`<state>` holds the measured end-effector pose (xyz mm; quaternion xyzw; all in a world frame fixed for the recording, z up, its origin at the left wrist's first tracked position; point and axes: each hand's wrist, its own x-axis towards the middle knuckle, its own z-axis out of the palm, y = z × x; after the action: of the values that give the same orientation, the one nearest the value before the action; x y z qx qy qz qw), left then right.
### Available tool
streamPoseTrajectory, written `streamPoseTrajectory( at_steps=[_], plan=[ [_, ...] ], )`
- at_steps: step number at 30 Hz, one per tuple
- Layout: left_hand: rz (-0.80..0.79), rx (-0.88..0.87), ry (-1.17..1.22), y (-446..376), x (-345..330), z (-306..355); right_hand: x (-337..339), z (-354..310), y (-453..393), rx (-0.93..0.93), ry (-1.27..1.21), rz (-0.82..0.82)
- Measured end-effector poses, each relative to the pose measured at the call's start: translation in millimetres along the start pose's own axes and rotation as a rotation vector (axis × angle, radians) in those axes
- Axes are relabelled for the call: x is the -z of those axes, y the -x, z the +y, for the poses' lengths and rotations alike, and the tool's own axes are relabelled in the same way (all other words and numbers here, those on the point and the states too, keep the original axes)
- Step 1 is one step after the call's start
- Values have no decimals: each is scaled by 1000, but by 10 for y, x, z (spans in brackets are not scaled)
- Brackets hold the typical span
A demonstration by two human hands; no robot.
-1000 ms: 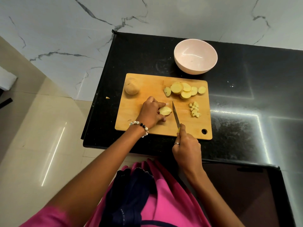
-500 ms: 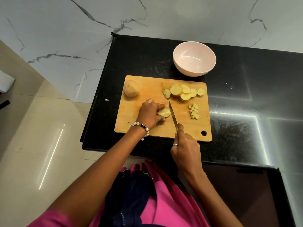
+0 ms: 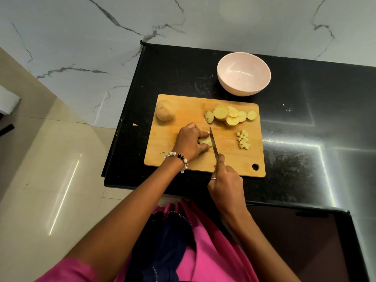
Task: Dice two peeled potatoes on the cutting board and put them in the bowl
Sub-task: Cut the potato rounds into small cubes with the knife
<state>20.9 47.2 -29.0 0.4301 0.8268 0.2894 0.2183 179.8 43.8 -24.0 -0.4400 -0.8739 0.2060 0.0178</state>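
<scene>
Potato piece [image 3: 205, 141] lay on the cutting board [image 3: 183, 159], pinched by the curled left hand [image 3: 190, 142]. The right hand [image 3: 224, 180] gripped the knife [image 3: 213, 143], its blade against the piece. Slices [image 3: 228, 116] and dice [image 3: 243, 139] lay further right, a whole potato [image 3: 165, 110] at the far left corner. The pink bowl [image 3: 243, 73] stood behind the board.

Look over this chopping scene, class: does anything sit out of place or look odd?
One small potato scrap lies on the black counter, off the left edge of the cutting board. Everything else looks orderly: slices and dice stay on the board, and the bowl stands upright.
</scene>
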Motion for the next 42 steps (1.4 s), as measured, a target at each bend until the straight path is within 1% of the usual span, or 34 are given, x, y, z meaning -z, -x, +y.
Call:
streamPoseTrajectory(
  at_steps=[4,7,14,18,21,25,30,33,35,39,42],
  plan=[
    [15,12,24,-11,-5,-2,12,-93,-6,37,130,-24],
    [30,17,36,-15,-18,-1,-41,-137,-96,47,165,-31],
    [73,28,68,4,-31,-2,-133,-59,191,78,184,66],
    [71,31,84,15,-26,-12,-75,-8,179,30,135,63],
    [66,29,100,29,-25,-18,-18,123,112,-3,113,99],
    [30,32,132,50,-3,-31,30,331,73,-1,56,147],
    [25,34,62,60,30,-25,113,445,63,-93,-226,250],
    [38,40,29,69,15,-20,141,359,85,-39,-281,285],
    [38,41,14,70,8,-16,108,304,85,-25,-279,274],
    [43,34,20,70,2,-15,41,309,47,-116,-317,205],
    [50,36,23,71,6,-20,45,263,69,-83,-349,165]
  ],
)
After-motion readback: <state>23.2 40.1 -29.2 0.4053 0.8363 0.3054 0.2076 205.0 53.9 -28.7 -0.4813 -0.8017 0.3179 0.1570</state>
